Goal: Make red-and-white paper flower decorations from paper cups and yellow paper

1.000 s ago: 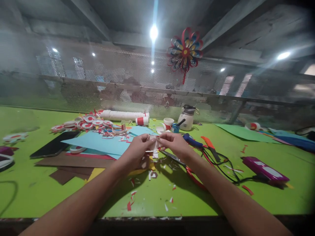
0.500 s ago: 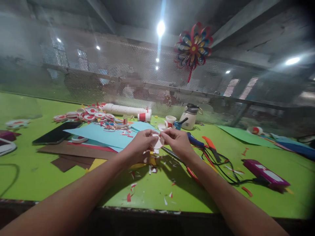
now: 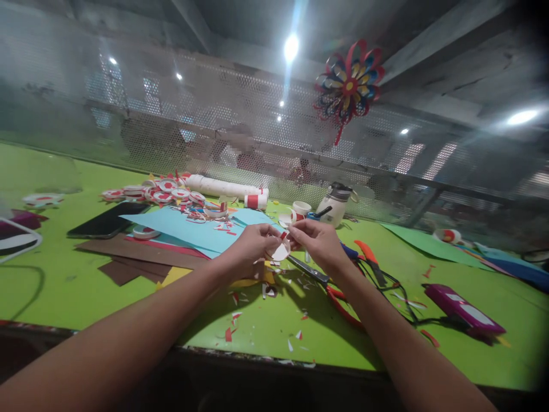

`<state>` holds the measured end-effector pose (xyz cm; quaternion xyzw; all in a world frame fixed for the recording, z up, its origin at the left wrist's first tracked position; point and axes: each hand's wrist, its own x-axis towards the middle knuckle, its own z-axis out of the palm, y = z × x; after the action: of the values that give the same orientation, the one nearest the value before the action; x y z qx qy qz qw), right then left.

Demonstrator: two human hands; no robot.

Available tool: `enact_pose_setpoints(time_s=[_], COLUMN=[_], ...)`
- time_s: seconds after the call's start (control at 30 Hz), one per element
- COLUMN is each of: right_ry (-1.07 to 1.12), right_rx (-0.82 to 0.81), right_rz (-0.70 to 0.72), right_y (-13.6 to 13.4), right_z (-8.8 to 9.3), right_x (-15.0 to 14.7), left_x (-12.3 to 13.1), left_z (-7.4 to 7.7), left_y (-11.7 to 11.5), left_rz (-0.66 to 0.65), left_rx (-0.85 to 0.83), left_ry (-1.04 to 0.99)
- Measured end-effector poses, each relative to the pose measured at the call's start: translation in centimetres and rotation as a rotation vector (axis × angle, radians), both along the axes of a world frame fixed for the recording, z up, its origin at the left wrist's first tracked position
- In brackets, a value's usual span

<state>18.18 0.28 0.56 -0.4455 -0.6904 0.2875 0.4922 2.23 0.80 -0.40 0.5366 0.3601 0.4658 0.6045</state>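
Note:
My left hand [image 3: 251, 249] and my right hand [image 3: 316, 243] meet above the green table [image 3: 68, 286], both pinching a small white and red paper piece [image 3: 281, 249] between their fingertips. Under the hands lie red-handled scissors [image 3: 326, 283] and scattered red and white paper scraps [image 3: 266, 312]. A yellow sheet [image 3: 175, 276] shows just below my left wrist.
Blue [image 3: 184, 229] and brown [image 3: 137, 254] paper sheets and a black phone [image 3: 109, 220] lie at left. Behind them sit a pile of red-white paper rings [image 3: 158, 191], a white roll [image 3: 223, 186], cups [image 3: 300, 209], a glue bottle [image 3: 332, 209]. Orange-handled pliers [image 3: 369, 257] and a purple case [image 3: 463, 309] lie right. A paper pinwheel [image 3: 348, 83] hangs on the mesh.
The view has shifted left and tilted slightly. My hands stay together on the paper piece, which has turned so its round white face shows.

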Motion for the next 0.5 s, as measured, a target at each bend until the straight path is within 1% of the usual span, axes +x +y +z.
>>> enact_pose_setpoints(time_s=[0.23,0.4,0.5], right_ry=[-0.242,-0.31,-0.294], right_rx=[0.047,0.109,0.102], right_rz=[-0.032,-0.109,-0.105], right_y=[-0.24,-0.32,-0.1], right_z=[0.26,0.14,-0.04], right_x=[-0.15,-0.34,-0.28], left_x=[-0.07,0.01,0.13], left_z=[0.04,-0.04,-0.24], left_y=[-0.31,-0.45,-0.26], left_rz=[-0.014,-0.034,-0.042], left_rx=[0.004,-0.004,-0.008], left_ry=[-0.03,-0.031,-0.028])
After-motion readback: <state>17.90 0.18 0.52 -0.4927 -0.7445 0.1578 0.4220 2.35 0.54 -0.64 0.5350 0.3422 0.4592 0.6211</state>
